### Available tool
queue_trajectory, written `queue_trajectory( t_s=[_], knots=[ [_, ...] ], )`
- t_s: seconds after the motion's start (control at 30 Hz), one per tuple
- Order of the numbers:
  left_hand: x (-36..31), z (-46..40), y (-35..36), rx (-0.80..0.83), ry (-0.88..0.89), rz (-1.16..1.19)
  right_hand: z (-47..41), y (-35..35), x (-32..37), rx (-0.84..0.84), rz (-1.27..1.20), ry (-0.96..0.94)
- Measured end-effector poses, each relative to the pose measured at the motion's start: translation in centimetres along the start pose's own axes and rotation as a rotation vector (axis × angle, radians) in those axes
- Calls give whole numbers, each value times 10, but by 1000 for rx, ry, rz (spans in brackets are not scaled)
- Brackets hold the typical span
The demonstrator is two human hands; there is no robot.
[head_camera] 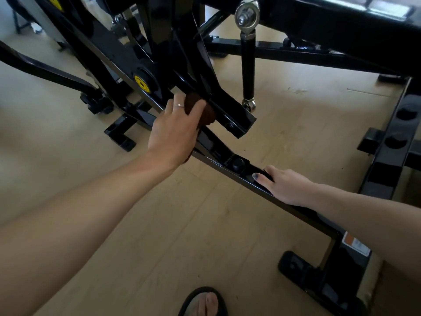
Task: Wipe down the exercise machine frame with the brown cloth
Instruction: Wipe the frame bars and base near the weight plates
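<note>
Mid-wipe: left hand (175,131) fingers curl around brown cloth (205,110), pressing it against black frame (227,115) bar end. Right hand (284,185) fingers curl over lower rail. Next: likely slide cloth along bar.

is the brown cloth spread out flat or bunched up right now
Bunched up. The brown cloth shows only as a rounded wad under the left hand, whose fingers curl round it against the black frame bar.
</note>
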State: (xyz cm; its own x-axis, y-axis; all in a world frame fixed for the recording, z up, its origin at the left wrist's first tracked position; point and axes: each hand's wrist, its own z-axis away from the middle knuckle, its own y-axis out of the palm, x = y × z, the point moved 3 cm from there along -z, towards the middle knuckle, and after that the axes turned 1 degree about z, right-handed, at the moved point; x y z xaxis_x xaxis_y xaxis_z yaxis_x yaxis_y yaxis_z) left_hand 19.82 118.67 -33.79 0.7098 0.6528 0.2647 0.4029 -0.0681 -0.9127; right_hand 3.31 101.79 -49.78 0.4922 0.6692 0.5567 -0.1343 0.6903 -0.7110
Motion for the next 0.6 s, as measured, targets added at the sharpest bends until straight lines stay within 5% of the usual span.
queue_trajectory(
  t_s=[0.17, 0.37, 0.6],
  knots=[
    [-22, -34, -35, -295, 94, 37, -2, 4, 0, -46, 72, 6],
    [-66, -45, -8, -121, 257, -314, -2, 0, 0, 13, 14, 2],
    [-83, -35, 1, -152, 257, -122, -4, 2, 0, 4, 58, 1]
  ],
)
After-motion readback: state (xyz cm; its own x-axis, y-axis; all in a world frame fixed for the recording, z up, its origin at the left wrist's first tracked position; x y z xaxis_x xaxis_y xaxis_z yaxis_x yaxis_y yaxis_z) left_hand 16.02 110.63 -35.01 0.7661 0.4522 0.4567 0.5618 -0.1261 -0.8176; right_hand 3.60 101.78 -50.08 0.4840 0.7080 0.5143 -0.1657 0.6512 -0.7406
